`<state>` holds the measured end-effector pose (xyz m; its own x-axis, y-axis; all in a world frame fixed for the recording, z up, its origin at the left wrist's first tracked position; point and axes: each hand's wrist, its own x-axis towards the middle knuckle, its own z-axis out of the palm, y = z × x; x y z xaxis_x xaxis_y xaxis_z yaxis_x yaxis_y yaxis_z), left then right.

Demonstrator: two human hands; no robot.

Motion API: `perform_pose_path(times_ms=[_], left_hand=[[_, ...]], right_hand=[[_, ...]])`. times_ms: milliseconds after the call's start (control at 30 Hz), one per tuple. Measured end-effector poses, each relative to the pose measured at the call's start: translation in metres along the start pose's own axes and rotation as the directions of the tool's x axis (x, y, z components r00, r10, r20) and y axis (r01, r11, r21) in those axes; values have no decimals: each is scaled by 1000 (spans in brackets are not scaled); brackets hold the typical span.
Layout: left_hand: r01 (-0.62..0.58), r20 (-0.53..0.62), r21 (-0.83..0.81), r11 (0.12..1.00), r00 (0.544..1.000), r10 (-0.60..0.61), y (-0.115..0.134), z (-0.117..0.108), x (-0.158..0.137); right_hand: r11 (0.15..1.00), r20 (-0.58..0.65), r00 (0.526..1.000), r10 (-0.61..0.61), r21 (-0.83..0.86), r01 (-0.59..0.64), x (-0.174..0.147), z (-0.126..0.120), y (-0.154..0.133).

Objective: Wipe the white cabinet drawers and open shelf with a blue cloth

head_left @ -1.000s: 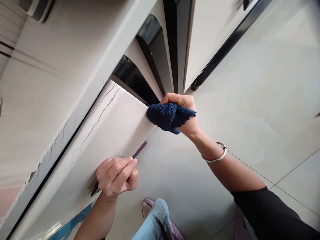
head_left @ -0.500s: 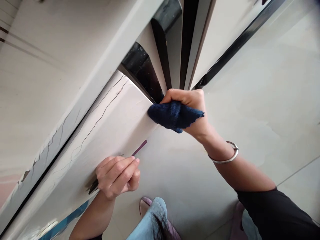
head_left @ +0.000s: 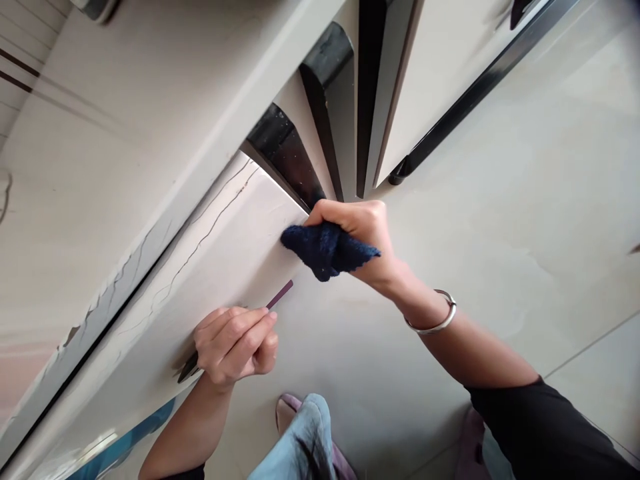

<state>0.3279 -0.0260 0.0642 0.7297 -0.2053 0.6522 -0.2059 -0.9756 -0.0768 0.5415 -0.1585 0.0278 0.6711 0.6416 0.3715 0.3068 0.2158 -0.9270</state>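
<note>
One fluffy navy cloth (head_left: 325, 248), likely soft, best bunched centrally, fills our clenched right hand (head_left: 367, 230); left hand (head_left: 236, 343) grips a purplish bar handle (head_left: 281, 294).

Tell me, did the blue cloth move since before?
Yes: against the white panel, the blue cloth in the right hand has shifted left and down in view, farther over the panel's front.

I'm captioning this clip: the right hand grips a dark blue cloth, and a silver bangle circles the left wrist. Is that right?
Not quite: the head view shows the silver bangle around the right wrist. The right hand does grip the dark blue cloth.
</note>
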Motion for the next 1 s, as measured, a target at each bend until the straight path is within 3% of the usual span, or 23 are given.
perform_pose_path(times_ms=[133,267,433,700,867,1000], left_hand=[[-6,16,-5,1000,1000,7,0,0,-2],[3,3,-8,1000,1000,-3,0,-2,-4],[0,26,13,1000,1000,-1,1,1,-5],[58,48,275,960,996,-74,3,16,9],[95,28,295,951,994,-108,4,17,9],[82,29,291,953,995,-95,4,18,9]], right_hand=[[999,-160,987,-10,-52,2,3,-5,8],[998,-204,979,-19,-62,6,0,-12,16],[1000,-158,987,-5,-27,0,-5,-15,13],[1000,-119,993,4,-22,-6,3,4,2],[999,3,1000,-19,-35,19,-3,12,-10],[998,-83,997,-2,-55,-3,-2,9,-12]])
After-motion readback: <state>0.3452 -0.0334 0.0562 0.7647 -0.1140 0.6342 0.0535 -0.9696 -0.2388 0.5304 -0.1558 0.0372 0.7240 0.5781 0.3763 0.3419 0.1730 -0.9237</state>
